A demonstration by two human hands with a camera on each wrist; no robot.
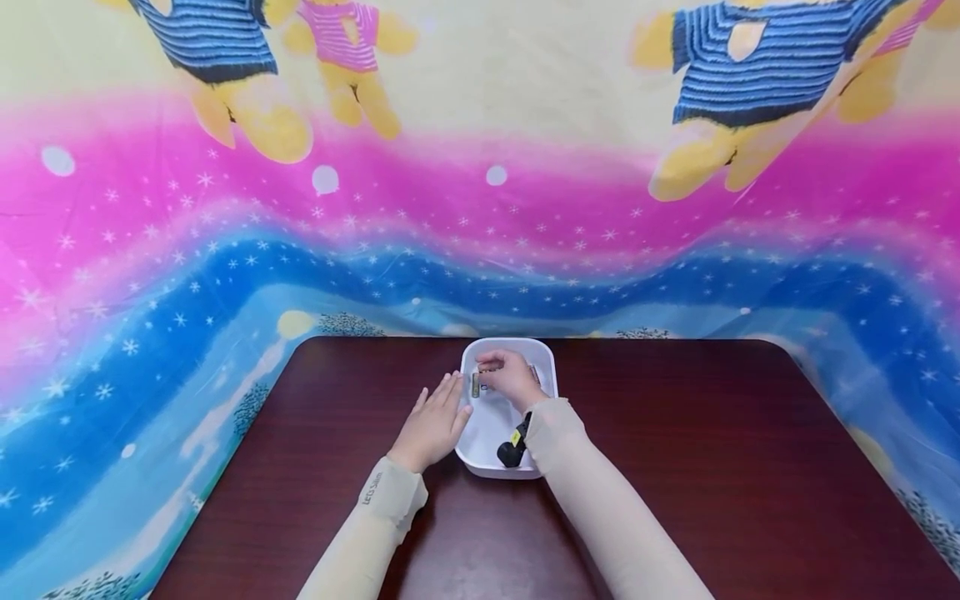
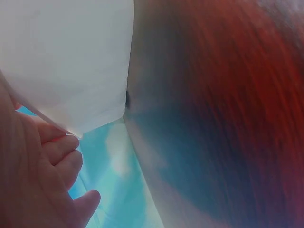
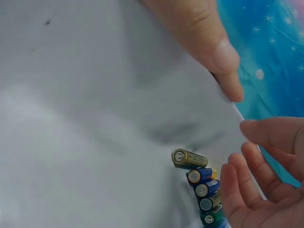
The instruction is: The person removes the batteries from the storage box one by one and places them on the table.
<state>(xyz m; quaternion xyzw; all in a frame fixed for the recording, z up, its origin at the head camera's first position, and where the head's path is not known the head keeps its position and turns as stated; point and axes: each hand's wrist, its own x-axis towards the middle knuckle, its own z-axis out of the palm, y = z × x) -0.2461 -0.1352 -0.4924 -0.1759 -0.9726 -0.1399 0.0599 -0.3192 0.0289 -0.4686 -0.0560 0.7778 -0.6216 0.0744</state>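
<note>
A white plastic tray [image 1: 487, 425] stands on the table. My left hand [image 1: 431, 421] lies along its left side, fingers fairly straight and fingertips right at the rim. Over the far part of the tray is my right hand [image 1: 513, 379]. In the right wrist view, several batteries form a row inside the tray, beside the right fingers [image 3: 232, 185]. A gold battery [image 3: 190, 157] sits at one end, somewhat askew, with a blue battery [image 3: 199, 175] beside it. Between the right thumb and fingers there is nothing. The right hand partly hides the row in the head view.
A dark red-brown wooden table [image 1: 712, 450] extends around the tray. Behind it hangs a colourful printed cloth [image 1: 480, 208] with snowflakes and bears. A black device [image 1: 512, 452] with a yellow label shows beside the right wrist, over the tray's near end.
</note>
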